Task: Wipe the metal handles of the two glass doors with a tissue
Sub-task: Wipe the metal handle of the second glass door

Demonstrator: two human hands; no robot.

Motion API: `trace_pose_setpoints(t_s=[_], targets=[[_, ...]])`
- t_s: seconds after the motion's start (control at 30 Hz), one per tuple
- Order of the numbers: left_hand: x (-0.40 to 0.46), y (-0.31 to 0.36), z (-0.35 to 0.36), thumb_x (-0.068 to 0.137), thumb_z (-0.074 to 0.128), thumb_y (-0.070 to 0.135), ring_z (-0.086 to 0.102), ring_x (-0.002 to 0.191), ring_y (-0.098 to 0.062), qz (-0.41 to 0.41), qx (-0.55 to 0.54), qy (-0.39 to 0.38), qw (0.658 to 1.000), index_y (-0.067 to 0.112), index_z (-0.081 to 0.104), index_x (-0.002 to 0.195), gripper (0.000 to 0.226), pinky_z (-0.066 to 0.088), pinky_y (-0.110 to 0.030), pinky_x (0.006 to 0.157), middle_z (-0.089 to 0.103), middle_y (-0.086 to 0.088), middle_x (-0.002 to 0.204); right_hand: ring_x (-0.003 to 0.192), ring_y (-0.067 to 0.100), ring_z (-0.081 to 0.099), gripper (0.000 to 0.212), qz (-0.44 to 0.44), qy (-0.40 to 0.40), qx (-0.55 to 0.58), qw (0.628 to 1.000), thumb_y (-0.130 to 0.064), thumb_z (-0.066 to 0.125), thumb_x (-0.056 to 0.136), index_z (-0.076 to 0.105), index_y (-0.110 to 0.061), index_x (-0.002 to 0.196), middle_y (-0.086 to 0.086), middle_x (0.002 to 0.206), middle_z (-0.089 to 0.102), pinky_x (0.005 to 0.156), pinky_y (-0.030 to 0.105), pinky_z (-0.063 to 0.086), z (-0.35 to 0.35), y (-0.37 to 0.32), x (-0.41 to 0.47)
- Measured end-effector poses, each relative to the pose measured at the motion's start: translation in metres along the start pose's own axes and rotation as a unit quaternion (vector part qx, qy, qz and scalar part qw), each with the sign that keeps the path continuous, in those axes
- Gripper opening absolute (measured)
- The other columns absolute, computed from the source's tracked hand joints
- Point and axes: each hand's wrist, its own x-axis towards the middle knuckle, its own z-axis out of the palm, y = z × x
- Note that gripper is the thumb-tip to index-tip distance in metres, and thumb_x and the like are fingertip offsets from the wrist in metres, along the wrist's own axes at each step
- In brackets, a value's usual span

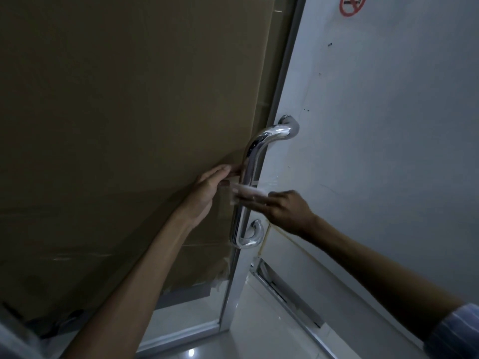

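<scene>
Seemingly mid-wipe, from the head camera: pressing a white tissue (pixel 245 193) against the lower middle of the metal handle (pixel 250 182), a chrome bar running upright on the white-filmed glass door (pixel 363 125) at right. Reaching in from the right with the right hand (pixel 285 208), fingers (pixel 259 200) stretched out nearly straight and close together, lying flat on the tissue and blurred at the tips. Reaching up from the lower left with the left hand (pixel 210 190), fingers pressed together and curling toward the bar's left side, pinching the tissue's left end as far as the blur allows telling. Wrapping partly around the bar, the tissue itself, sitting between the two hands. Covering the left glass door (pixel 228 281), a brown cardboard sheet (pixel 116 125), torn along its bottom edge. Showing at top right, a red no-smoking sticker (pixel 352 5). Gleaming below, a pale tiled floor (pixel 259 320) and a metal door rail (pixel 285 288).
</scene>
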Motion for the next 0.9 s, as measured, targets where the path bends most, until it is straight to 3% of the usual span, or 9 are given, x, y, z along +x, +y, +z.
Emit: trace_pose_setpoints(t_s=[0.13,0.17,0.27,0.37,0.43,0.5,0.63,0.77,0.9], targets=[[0.001,0.002,0.0,0.11,0.047,0.021,0.07,0.105,-0.002,-0.007,0.002,0.003,1.0,0.022,0.075,0.113,0.028,0.05,-0.018,0.091,0.079,0.009,0.109,0.053,0.014,0.048,0.057,-0.002,-0.039,-0.023,0.999,-0.01,0.027,0.109,0.043,-0.036,0.157,0.004,0.129,0.071,0.048,0.026,0.03,0.0,0.003,-0.001],[0.002,0.002,0.0,0.107,0.051,0.024,0.069,0.104,-0.004,-0.005,0.0,0.008,1.0,0.022,0.076,0.11,0.025,0.049,-0.021,0.094,0.079,0.007,0.107,0.056,0.015,0.053,0.056,0.024,-0.016,-0.021,0.999,-0.011,0.026,0.109,0.046,-0.035,0.155,0.004,0.129,0.072,0.048,0.026,0.034,-0.006,0.008,0.005],[0.006,-0.001,-0.001,0.093,0.059,0.035,0.066,0.118,-0.02,0.004,-0.016,0.025,1.0,0.015,0.077,0.113,0.033,0.041,-0.04,0.115,0.075,-0.009,0.119,0.06,0.019,0.062,0.054,0.068,0.047,-0.001,0.997,-0.008,0.06,0.099,0.058,-0.032,0.147,0.007,0.111,0.077,0.05,0.027,0.042,-0.017,0.012,0.017],[0.008,-0.003,-0.002,0.091,0.065,0.04,0.06,0.131,-0.033,-0.005,-0.027,0.028,0.999,0.002,0.071,0.125,0.051,0.034,-0.049,0.122,0.069,-0.021,0.131,0.053,0.018,0.053,0.063,0.008,0.005,0.007,1.0,-0.001,0.052,0.097,0.053,-0.033,0.151,0.005,0.127,0.073,0.045,0.026,0.039,-0.012,0.01,0.015],[0.009,-0.005,-0.002,0.101,0.059,0.03,0.066,0.12,-0.023,-0.006,-0.009,0.033,0.999,0.002,0.073,0.119,0.036,0.042,-0.042,0.114,0.073,-0.018,0.123,0.055,0.02,0.057,0.062,0.019,0.019,-0.001,1.0,-0.004,0.05,0.1,0.047,-0.034,0.154,0.006,0.133,0.07,0.044,0.03,0.046,-0.013,0.019,0.018],[0.007,-0.002,0.0,0.108,0.05,0.017,0.07,0.097,-0.005,-0.011,0.006,0.045,0.999,0.013,0.074,0.105,0.025,0.052,-0.024,0.091,0.078,0.001,0.104,0.061,0.021,0.065,0.061,0.069,0.069,0.002,0.995,-0.006,0.056,0.101,0.046,-0.034,0.154,0.005,0.14,0.067,0.046,0.033,0.051,-0.024,0.026,0.029],[0.005,0.003,0.005,0.109,0.046,0.014,0.07,0.089,0.004,-0.014,0.029,0.042,0.999,0.015,0.074,0.11,0.028,0.049,-0.01,0.074,0.079,0.011,0.096,0.062,0.009,0.061,0.071,0.183,0.171,0.015,0.968,-0.001,0.051,0.104,0.03,-0.039,0.16,-0.018,0.166,0.028,0.048,0.03,0.052,-0.047,0.032,0.052],[0.005,0.008,0.005,0.109,0.045,0.014,0.07,0.085,0.004,-0.013,0.037,0.043,0.998,0.016,0.074,0.11,0.029,0.048,-0.009,0.073,0.078,0.013,0.09,0.067,0.013,0.07,0.062,0.229,0.203,0.053,0.951,-0.008,0.056,0.104,0.038,-0.038,0.155,-0.011,0.153,0.051,0.05,0.033,0.056,-0.054,0.041,0.058],[0.007,0.014,0.009,0.105,0.056,0.027,0.07,0.11,-0.011,0.007,0.067,0.06,0.996,0.018,0.077,0.111,0.024,0.049,-0.03,0.101,0.079,0.004,0.109,0.058,0.016,0.064,0.063,0.299,0.223,0.07,0.925,-0.001,0.062,0.099,0.05,-0.035,0.15,0.001,0.139,0.067,0.046,0.033,0.055,-0.055,0.041,0.056]])
